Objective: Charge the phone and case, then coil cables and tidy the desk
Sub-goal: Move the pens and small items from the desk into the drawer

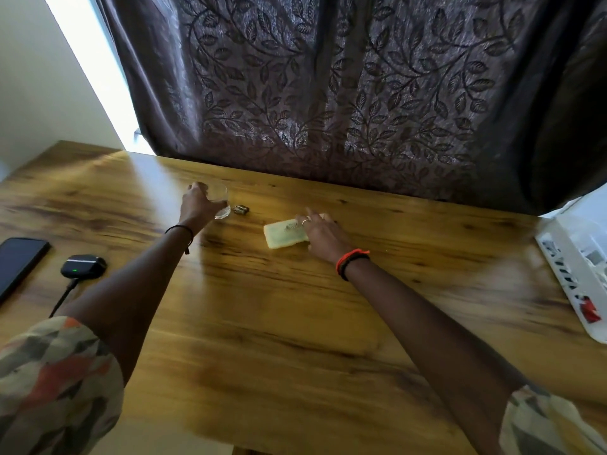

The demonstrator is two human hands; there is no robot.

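**2 hands out over the tabletop**

Reaching forward with both arms across the wooden tabletop [295, 323]. Left hand [197, 205] far out, fingers curled round a clear glass [221, 198] standing upright near the back edge. Just right of the glass, a small metal thing [241, 209], too small to name. Right hand [320, 233] stretched out, fingers nearly straight and spread, laid on the right end of a pale yellow cover [282, 236] lying flat; gripping nothing, so far as visible through the blur. 1 ring on a finger, orange and black bands at that wrist. At the far left edge, a dark phone [18, 264] lying flat, screen black. Just beside it, a black earbud case [83, 267] with a green light lit and a black cable [64, 295] plugged into its near side. At the right edge, a white basket [571, 274]. Behind, a dark leaf-patterned curtain [328, 93].
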